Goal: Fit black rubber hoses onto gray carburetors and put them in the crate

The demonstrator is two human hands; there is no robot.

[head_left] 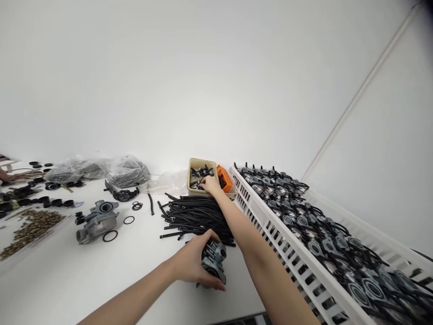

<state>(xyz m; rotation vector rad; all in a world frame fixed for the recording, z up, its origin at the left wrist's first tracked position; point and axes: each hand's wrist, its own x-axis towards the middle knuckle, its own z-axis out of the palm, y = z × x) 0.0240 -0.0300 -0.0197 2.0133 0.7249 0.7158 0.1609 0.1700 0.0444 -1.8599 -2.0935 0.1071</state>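
Note:
My left hand [192, 262] is wrapped round a grey metal carburetor [216, 258], held just over the white table. Stretched out ahead, my right hand [210, 184] dips into a beige bin [191, 163] of small black and metal fittings [202, 171]. Its fingers are pinched together; what they hold, if anything, is too small to make out. Between the two hands lies a pile of short black rubber hoses [198, 214], partly covered by my right forearm. An orange basket [228, 181] with small dark parts stands against the bin.
A long white crate [267, 221] on the right holds rows of carburetors [302, 221]. Another carburetor [98, 222] sits on the left beside black O-rings [110, 235]. Further left are a tray of brass parts [34, 225], plastic-wrapped parts [126, 170] and, at the edge, another person's hand [4, 175].

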